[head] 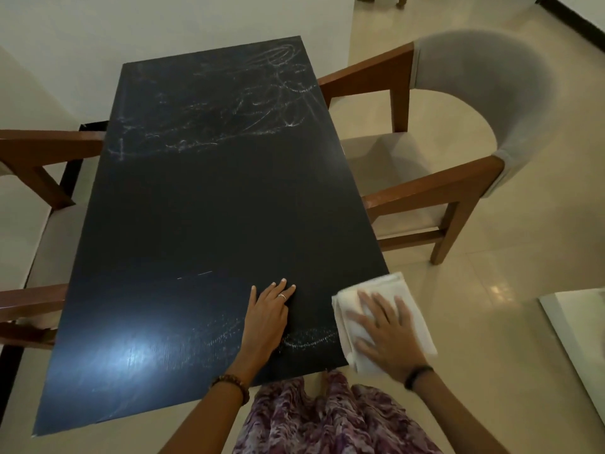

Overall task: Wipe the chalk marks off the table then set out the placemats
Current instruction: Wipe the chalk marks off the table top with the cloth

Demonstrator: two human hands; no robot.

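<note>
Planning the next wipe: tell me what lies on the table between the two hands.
Head view: between the left hand and the right hand on the cloth, a faint chalk smear near the table edge; otherwise bare.

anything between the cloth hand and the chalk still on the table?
For the near marks, no: the right hand presses the cloth flat at the table's near right corner, and the faint chalk smear lies bare beside it. The left hand rests flat just past it. The far scribbles lie across bare tabletop.

Left hand [266, 314] flat, fingers straight, on the table [196, 208]; right hand [388, 335] spread flat at its near right corner.
</note>
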